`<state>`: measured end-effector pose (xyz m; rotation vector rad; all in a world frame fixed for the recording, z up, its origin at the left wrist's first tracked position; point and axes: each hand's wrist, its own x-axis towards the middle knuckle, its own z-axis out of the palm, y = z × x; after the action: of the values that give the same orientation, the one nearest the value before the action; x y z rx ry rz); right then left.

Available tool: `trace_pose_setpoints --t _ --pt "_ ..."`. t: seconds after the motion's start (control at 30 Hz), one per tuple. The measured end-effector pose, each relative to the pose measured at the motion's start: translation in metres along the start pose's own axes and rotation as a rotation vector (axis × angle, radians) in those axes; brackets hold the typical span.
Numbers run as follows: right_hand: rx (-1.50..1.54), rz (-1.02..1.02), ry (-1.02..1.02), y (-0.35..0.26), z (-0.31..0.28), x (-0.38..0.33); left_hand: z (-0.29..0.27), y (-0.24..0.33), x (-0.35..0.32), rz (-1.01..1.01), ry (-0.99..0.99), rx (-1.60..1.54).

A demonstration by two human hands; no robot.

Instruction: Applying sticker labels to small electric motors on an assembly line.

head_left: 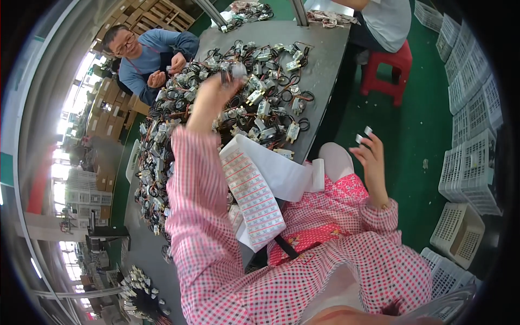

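My left hand (211, 97) reaches over a large heap of small whitish modules with coiled black cables (262, 105). Its fingers are smeared by motion. At their tips is a blurred whitish module (238, 70) with something dark beside it; whether it is gripped cannot be made out. My right hand (372, 162) is raised at the right, above the floor, fingers bent but apart. Two small white labels (368, 130) sit at its fingertips, seemingly stuck there. Between my arms, a sheet of printed labels with red lines (252, 195) hangs over the table edge toward my lap, with white backing paper (273, 168) beside it.
Across the grey table (325, 54) at the far left sits a person in blue (162, 46), hands near the heap. Another person in a light shirt (387, 24) is on a red stool (387, 73). White plastic crates (468, 173) line the right side. More cabled modules (143, 292) lie lower left.
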<state>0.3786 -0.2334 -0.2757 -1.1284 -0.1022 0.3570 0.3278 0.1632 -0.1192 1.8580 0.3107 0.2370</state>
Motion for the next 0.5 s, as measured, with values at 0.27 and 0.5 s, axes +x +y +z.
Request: trace_pose_setpoints --t 0.27,0.5 --pt "-0.013 0.023 0.428 0.006 -0.164 -0.036 -0.082 -0.044 0.132 0.206 0.519 0.923" --pt "-0.049 0.124 0.613 0.02 -0.21 -0.068 -0.004 -0.063 0.126 -0.162 0.621 1.503"
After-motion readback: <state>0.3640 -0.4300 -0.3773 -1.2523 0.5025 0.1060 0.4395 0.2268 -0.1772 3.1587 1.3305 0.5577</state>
